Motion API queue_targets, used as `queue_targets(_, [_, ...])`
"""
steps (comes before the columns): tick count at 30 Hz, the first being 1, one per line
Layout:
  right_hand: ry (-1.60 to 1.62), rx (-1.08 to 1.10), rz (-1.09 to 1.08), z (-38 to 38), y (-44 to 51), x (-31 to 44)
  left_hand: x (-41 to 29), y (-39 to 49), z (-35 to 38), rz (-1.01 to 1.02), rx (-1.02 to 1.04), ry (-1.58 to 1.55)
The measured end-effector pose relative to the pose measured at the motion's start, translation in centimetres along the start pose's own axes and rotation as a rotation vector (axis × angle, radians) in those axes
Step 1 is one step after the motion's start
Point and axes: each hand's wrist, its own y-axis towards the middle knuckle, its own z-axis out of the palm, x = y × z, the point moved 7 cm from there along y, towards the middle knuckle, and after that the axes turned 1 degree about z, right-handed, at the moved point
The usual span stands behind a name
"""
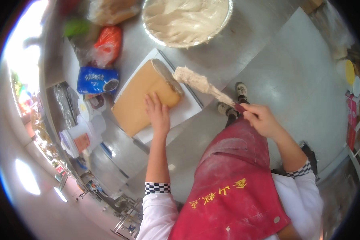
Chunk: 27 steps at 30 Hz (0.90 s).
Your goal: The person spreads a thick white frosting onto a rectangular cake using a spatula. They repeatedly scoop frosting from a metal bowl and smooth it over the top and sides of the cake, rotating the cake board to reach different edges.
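Note:
A golden sponge cake (138, 102) lies on white paper (184, 111). Pale cream shows along its upper right end, where the edge looks thick and rounded. My left hand (157, 112) rests flat on top of the cake, fingers slightly apart. In my right hand (259, 120) is the dark red handle of a spatula (202, 85). Cream thickly coats its blade, so the metal is hidden. The blade's tip is close to the cake's creamed end; whether they touch I cannot tell. Beyond them stands a large metal bowl (186, 46) holding whipped pale cream (189, 18).
Left of the cake are a blue printed packet (93, 80), a red plastic bag (108, 43) and white plastic tubs (78, 139). The metal worktop (243, 39) has its edge just ahead of my red apron (228, 168). Boxes and lidded containers (349, 72) line the far right.

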Motion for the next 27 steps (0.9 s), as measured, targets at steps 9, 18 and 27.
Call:
queue_targets(9, [-0.057, -0.101, -0.094, 4.1, 2.7, -3.0, 0.4, 0.0, -0.2, 0.018, 0.032, 0.006])
queue_targets(18, [-0.305, -0.035, -0.087, 3.6, -2.0, -2.4, 0.5, 0.3, -0.4, 0.046, 0.025, 0.029])
queue_targets(27, [-0.266, -0.139, -0.214, 2.2, 3.9, -0.7, 0.8, 0.2, -0.3, 0.027, 0.033, 0.017])
